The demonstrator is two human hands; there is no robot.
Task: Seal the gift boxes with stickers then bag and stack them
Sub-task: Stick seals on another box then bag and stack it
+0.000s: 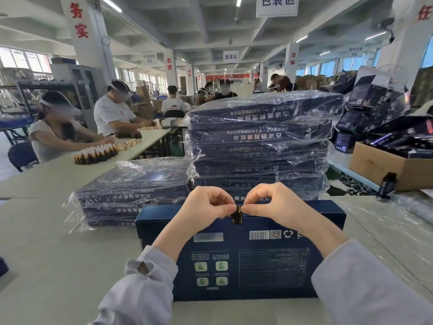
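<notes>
Sticker (237,216) sits at the far edge of the gift box (269,261) on the table (58,254) — left hand (206,205) and right hand (273,205) pinch its top corners; best centre it, then press flat.

Bright overhead tube lighting, wide-angle edge distortion.

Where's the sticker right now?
Centre of the head view: left hand and right hand pinch the sticker at the far edge of the gift box.
</notes>
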